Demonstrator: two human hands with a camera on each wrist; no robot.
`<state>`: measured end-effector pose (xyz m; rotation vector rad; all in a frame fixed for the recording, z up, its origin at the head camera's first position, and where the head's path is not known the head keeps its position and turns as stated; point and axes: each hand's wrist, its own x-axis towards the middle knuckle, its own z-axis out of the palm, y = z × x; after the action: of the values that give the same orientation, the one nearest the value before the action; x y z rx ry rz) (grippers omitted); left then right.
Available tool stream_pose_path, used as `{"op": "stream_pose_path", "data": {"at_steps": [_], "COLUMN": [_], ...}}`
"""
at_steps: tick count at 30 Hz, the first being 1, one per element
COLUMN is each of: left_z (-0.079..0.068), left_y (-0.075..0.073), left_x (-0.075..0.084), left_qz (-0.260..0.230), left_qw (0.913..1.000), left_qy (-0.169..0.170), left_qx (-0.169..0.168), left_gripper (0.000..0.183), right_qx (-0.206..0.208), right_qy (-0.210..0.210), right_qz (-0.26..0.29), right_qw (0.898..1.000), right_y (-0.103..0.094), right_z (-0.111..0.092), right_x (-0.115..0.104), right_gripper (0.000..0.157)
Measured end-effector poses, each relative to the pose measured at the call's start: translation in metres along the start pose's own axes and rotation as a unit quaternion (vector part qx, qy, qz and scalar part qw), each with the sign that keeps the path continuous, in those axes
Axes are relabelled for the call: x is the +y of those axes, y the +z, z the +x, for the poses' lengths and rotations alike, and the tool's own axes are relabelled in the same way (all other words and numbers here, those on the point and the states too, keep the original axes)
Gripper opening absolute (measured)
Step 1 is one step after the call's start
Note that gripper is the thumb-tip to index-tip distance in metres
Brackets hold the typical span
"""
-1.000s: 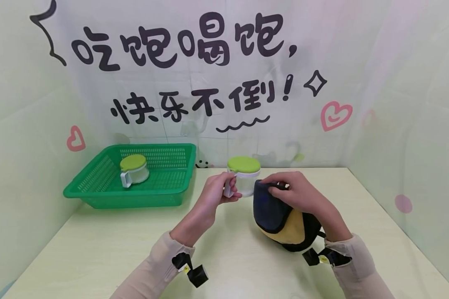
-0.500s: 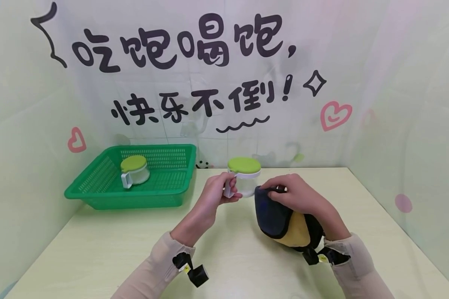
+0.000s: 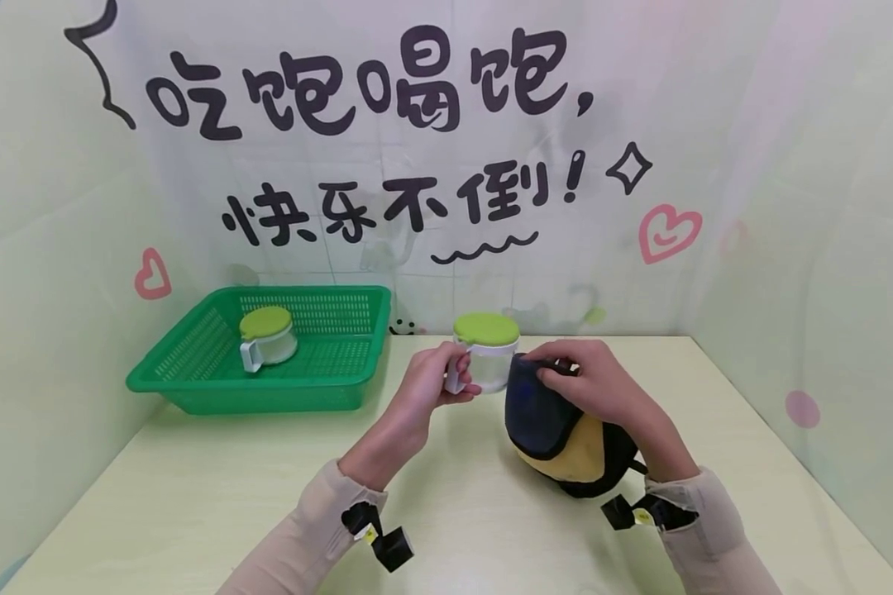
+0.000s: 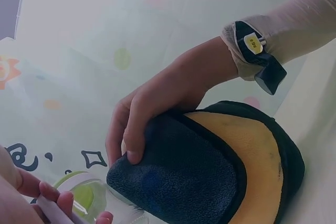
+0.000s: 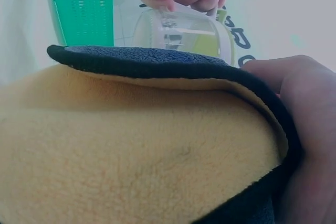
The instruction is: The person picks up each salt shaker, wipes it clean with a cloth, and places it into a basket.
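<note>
In the head view my left hand [image 3: 435, 380] grips the white handle of a clear seasoning jar [image 3: 491, 368] with a lime-green lid, held upright over the table. A cleaning cloth [image 3: 539, 413], dark blue on one face and yellow on the other with black edging, hangs folded from my right hand [image 3: 591, 380]. The thumb and fingers of that hand pinch its upper edge, and the blue fold comes right up to the jar's right side. From the right wrist, the yellow face [image 5: 131, 145] fills much of the view, hiding part of the jar [image 5: 181, 32] behind it.
At the back left stands a green plastic basket [image 3: 268, 399] with perforated walls. Inside it sits a second jar [image 3: 274, 345] with a green lid and white handle. A printed curtain [image 3: 446, 273] rises behind the pale wooden table [image 3: 446, 529] and along both sides.
The right hand and the cloth dipped slightly half a second ago and are now raised again beside the jar. My left hand and its jar have stayed almost still.
</note>
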<state>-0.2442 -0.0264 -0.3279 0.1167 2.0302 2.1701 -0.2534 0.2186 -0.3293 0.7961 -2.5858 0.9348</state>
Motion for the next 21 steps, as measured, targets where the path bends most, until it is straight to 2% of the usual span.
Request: {"op": "stream_pose_path", "data": {"at_steps": [8, 12, 16, 21], "left_z": [-0.0003, -0.0010, -0.0015, -0.0009], "left_y": [-0.0015, -0.0016, -0.0013, -0.0010], "left_x": [0.0021, 0.0032, 0.0036, 0.0032], "left_qz": [-0.002, -0.001, 0.002, 0.005], "left_qw": [1.0000, 1.0000, 1.0000, 1.0000], "left_qy": [0.001, 0.000, -0.002, -0.003], "left_qx": [0.003, 0.003, 0.003, 0.006], "left_gripper": [0.025, 0.025, 0.026, 0.026], "right_qx": [-0.058, -0.075, -0.062, -0.017], "right_qy": [0.015, 0.018, 0.019, 0.017], "right_qz": [-0.002, -0.007, -0.009, -0.007], "right_qw": [0.998, 0.997, 0.998, 1.000], "right_y": [0.0031, 0.0037, 0.0037, 0.0020], "right_z": [0.0010, 0.0007, 0.0001, 0.0000], "right_x": [0.0027, 0.0040, 0.0051, 0.0051], "right_gripper": [0.025, 0.025, 0.025, 0.025]}}
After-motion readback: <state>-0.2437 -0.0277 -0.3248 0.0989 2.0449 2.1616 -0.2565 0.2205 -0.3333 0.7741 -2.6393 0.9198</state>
